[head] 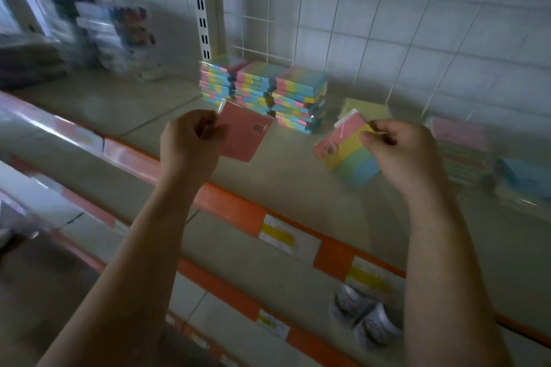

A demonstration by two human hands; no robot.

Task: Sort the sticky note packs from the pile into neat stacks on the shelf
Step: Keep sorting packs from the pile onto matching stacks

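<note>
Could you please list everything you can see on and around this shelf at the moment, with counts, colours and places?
Striped pack stacks: three side by side, pink, yellow, green and blue, at the back of the shelf by the slotted upright.
Pink pack: one, held above the shelf.
Striped pack: one, pink, yellow, green and blue, held above the shelf.
Yellow-green pack: at least one, lying behind the held striped pack.
Blurred stacks: pink-topped and blue-topped, far right; count unclear.
Shelf: pale, with an orange front edge carrying price labels.
Wire grid: white, behind the shelf.
Blurred packaged goods: far left.
Round items: two, silvery, on the lower shelf.
Left hand: pinches the pink pack.
Right hand: pinches the striped pack.
</note>
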